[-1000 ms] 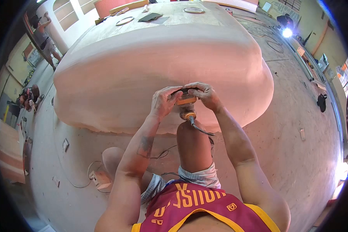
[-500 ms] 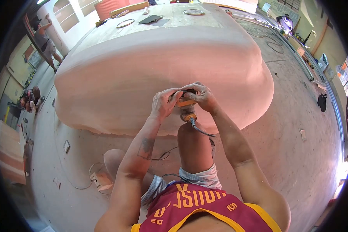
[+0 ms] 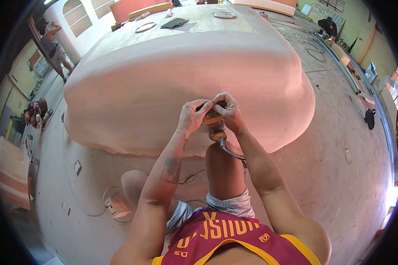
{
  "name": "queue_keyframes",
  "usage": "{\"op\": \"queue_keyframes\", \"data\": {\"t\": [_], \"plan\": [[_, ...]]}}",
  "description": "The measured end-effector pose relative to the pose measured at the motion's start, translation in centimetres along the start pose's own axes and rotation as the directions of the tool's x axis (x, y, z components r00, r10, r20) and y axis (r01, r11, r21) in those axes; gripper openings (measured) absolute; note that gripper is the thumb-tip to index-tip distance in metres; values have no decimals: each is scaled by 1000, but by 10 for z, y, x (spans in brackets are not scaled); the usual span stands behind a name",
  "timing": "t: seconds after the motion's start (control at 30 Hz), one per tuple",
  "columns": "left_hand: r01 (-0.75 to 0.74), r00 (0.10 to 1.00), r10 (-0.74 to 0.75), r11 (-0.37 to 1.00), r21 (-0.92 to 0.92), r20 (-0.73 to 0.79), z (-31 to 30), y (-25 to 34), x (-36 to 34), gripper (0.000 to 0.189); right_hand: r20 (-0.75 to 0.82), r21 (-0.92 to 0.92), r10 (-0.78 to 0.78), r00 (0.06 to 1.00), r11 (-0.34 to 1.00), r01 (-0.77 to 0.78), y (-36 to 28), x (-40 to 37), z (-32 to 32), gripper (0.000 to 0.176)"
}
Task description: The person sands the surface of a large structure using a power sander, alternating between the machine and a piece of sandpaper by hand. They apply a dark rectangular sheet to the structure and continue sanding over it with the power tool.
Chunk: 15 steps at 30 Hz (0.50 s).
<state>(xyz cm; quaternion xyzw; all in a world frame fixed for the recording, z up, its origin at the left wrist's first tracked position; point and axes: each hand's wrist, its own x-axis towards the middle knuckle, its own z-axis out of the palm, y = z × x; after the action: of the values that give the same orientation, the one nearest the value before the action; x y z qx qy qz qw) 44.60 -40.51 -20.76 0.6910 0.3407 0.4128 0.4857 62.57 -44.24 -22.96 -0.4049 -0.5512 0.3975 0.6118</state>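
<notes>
An orange and black power tool (image 3: 213, 118) rests near my raised knee, its grey cord hanging from the lower end. My left hand (image 3: 193, 116) grips the tool's dark upper edge from the left, fingers curled and thumb pointing inward. On the other side my right hand (image 3: 228, 111) pinches the same edge, its thumb close to my left thumb. What lies between the fingertips is too small to make out. Just beyond stands a large, rounded, pinkish body (image 3: 163, 84) with a smooth, dusty surface.
Sanding sheets (image 3: 175, 23) and round hoops (image 3: 145, 27) lie on the large body's top. A box (image 3: 118, 207) with a cord sits on the floor at lower left. One person (image 3: 55, 48) stands at far left, another (image 3: 36, 114) is low down, and a third (image 3: 327, 27) crouches at back right.
Both hands have shifted slightly, and my right fingers are more bent and raised at the tool's edge. The bright glare by the person at back right is gone.
</notes>
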Motion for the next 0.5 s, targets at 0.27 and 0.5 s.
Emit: {"op": "queue_keyframes", "data": {"t": [0.27, 0.5], "plan": [[133, 990, -129, 987, -89, 55, -9, 14, 0, 27, -29, -30, 22, 999, 999, -23, -1, 0, 2, 31], [143, 990, -143, 989, -24, -9, -2, 11, 6, 28, -60, -24, 2, 998, 1000, -3, 5, 0, 3, 34]]}}
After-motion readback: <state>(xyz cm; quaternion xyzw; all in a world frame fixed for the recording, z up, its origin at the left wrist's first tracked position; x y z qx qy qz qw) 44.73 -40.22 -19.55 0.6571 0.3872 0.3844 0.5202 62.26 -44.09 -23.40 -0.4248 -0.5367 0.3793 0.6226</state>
